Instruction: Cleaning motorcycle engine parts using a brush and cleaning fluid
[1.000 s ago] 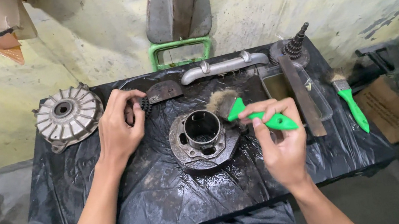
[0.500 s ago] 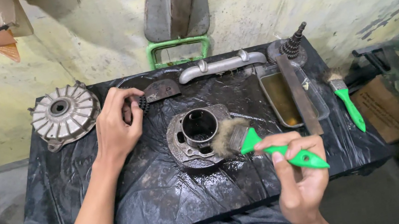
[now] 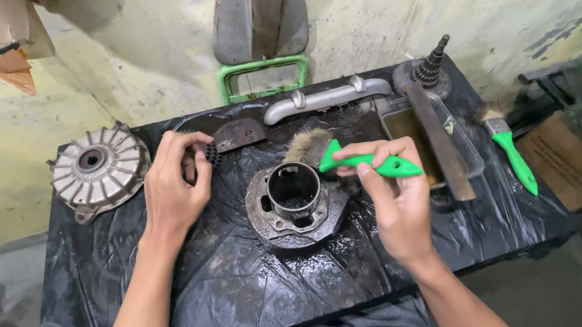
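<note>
Here the right hand (image 3: pixel 399 205) has its fingers (image 3: pixel 374 152) curled tight around the green handle of a paintbrush (image 3: pixel 351 156), whose worn bristles press against the upper rim of the round metal cylinder part (image 3: pixel 295 201). That cylinder part, a dark greasy casting with a wide open bore, sits near the middle of the worktop (image 3: pixel 249 293), which is draped in wet black plastic sheeting.

To the left of the cylinder part, the left hand (image 3: pixel 172 189) rests on the sheeting with its fingers bent around a small black toothed gear (image 3: pixel 212 154); how firmly it is gripped cannot be told. Further left of the cylinder part lies a finned silver hub (image 3: pixel 98 171). Behind the cylinder part are a dark curved metal plate (image 3: pixel 240 134) and a grey metal pipe (image 3: pixel 326 97). To the right of the cylinder part stands a shallow tray (image 3: pixel 468 152) of brownish liquid with a flat metal bar (image 3: pixel 440 141) laid across it, and a stepped gear shaft (image 3: pixel 430 66) stands at the tray's far end. A second green-handled brush (image 3: pixel 510 150) lies well right of the cylinder part, beyond the tray.
</note>
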